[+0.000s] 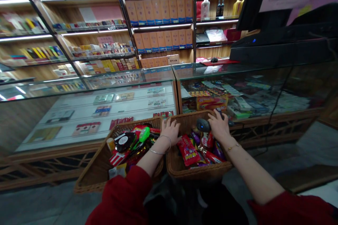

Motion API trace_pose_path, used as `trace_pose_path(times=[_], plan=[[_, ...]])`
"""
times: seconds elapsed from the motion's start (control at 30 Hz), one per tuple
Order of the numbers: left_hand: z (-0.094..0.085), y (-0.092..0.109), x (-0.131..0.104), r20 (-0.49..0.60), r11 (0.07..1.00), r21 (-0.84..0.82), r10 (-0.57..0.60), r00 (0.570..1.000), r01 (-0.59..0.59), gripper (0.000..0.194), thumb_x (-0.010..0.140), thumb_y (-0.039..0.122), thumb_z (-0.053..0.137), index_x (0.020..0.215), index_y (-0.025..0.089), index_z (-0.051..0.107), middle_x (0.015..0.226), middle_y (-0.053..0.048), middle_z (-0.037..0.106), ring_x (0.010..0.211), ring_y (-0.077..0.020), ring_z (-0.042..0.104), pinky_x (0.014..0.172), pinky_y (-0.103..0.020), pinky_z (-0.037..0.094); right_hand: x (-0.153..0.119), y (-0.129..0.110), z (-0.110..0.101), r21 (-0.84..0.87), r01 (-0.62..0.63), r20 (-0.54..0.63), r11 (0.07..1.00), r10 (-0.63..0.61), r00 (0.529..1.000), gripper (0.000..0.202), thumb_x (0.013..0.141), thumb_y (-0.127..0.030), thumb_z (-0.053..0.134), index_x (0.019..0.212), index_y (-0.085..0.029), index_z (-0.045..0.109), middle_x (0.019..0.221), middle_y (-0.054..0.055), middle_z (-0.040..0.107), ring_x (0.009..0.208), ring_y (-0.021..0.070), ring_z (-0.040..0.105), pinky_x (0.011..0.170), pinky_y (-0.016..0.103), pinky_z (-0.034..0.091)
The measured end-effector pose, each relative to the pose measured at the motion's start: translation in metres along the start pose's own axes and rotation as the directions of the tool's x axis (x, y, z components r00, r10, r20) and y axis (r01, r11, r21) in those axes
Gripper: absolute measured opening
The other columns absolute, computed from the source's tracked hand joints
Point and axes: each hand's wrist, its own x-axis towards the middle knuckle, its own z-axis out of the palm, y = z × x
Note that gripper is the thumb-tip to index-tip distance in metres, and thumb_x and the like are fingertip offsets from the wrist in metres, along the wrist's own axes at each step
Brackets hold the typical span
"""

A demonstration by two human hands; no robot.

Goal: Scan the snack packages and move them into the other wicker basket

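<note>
Two wicker baskets of packaged snacks side by side, in front of a glass display counter (pixel 169 74). Left hand (pixel 170 132): palm down, fingers spread, at the far inner corner where the left basket (pixel 92 168) and right basket (pixel 199 173) meet; can't tell if it grips a rim. Right hand (pixel 219 124): at far right corner of right basket, fingers apart and bent; can't tell if pinching anything. Dark rounded device with blue light (pixel 203 125) just beside its fingers, above the snacks; contact unclear. Right basket: red snack packet (pixel 188 150) leaning at left, purple and red wrappers around it. Left basket: bright green item (pixel 144 134), black package with round white label (pixel 124 141), red-and-white striped pack (pixel 117 159) near the left side. Under counter glass: flat packs on white shelves at left, yellow-and-red box (pixel 212 103) at right. Black monitor (pixel 260 3) upper right. Shelves behind hold boxes, bottles.
</note>
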Motion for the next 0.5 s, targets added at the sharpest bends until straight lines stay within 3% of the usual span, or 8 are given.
trace_pose_path(times=[0.13, 0.27, 0.4, 0.5], plan=[[0.009, 0.007, 0.005, 0.126, 0.986, 0.067, 0.146, 0.981, -0.156, 0.068, 0.071, 0.05, 0.075, 0.13, 0.022, 0.056, 0.14, -0.015, 0.056, 0.137, -0.038, 0.039, 0.115, -0.068, 0.013, 0.0, 0.002, 0.0, -0.022, -0.031, -0.014, 0.999, 0.031, 0.999, 0.033, 0.085, -0.011, 0.044, 0.102, -0.023, 0.069, 0.144, 0.0, 0.056, 0.144, 0.0275, 0.026, 0.107, 0.051, 0.018], [0.015, 0.027, 0.009, 0.256, 0.957, 0.099, 0.239, 0.937, -0.271, 0.071, 0.065, 0.048, 0.081, 0.127, 0.02, 0.058, 0.128, -0.016, 0.064, 0.122, -0.0346, 0.055, 0.114, -0.068, 0.016, 0.001, 0.005, 0.001, -0.008, -0.046, -0.024, 0.999, 0.046, 0.999, 0.033, 0.083, -0.011, 0.045, 0.101, -0.024, 0.07, 0.143, 0.002, 0.057, 0.143, 0.0272, 0.028, 0.106, 0.052, 0.019], [0.021, 0.059, 0.014, 0.472, 0.963, 0.075, 0.195, 0.86, -0.26, 0.058, 0.072, 0.044, 0.076, 0.124, 0.02, 0.063, 0.127, -0.016, 0.067, 0.118, -0.0356, 0.06, 0.112, -0.068, 0.02, 0.002, 0.007, 0.0, 0.001, -0.038, -0.032, 0.999, 0.038, 0.999, 0.032, 0.083, -0.012, 0.046, 0.101, -0.024, 0.07, 0.142, 0.003, 0.058, 0.142, 0.027, 0.029, 0.106, 0.052, 0.018], [0.03, 0.083, 0.018, 0.548, 0.971, 0.054, 0.165, 0.82, -0.231, 0.068, 0.066, 0.052, 0.078, 0.125, 0.023, 0.064, 0.127, -0.019, 0.067, 0.119, -0.0406, 0.058, 0.106, -0.071, 0.029, 0.002, 0.008, 0.0, 0.009, -0.043, -0.035, 0.999, 0.043, 0.998, 0.032, 0.084, -0.013, 0.045, 0.101, -0.024, 0.07, 0.141, 0.003, 0.058, 0.142, 0.0265, 0.029, 0.106, 0.051, 0.018]])
